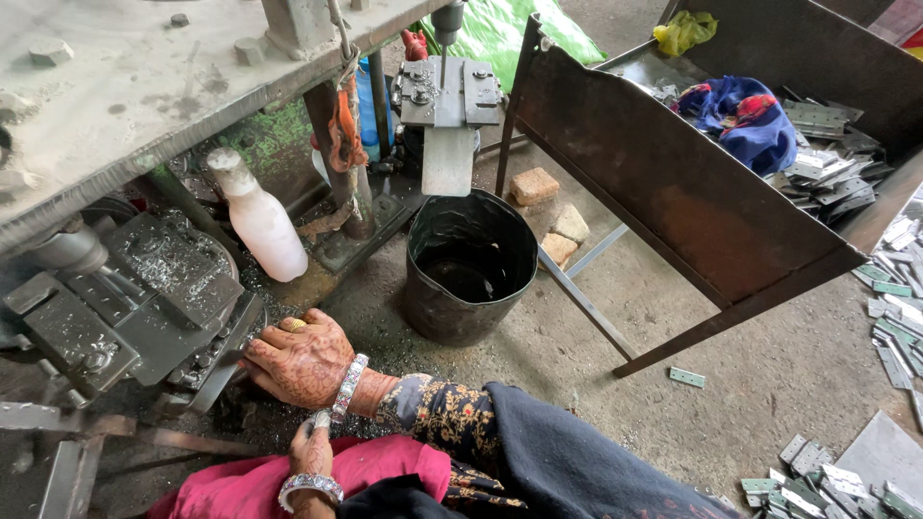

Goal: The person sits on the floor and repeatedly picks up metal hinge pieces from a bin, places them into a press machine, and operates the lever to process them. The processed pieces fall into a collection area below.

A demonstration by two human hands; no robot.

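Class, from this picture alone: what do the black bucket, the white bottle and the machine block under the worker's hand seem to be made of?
Black bucket: probably plastic or rubber, dull with a soft sheen and a slightly uneven rim.
White bottle: likely plastic, opaque, matte and grimy.
Machine block: metal, likely steel, grey and oily, strewn with shiny shavings; the right hand rests against it.

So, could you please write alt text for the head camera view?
One hand rests against a grimy metal machine; the person's other hand lies in their lap. Nearby stand a black bucket and a white bottle.
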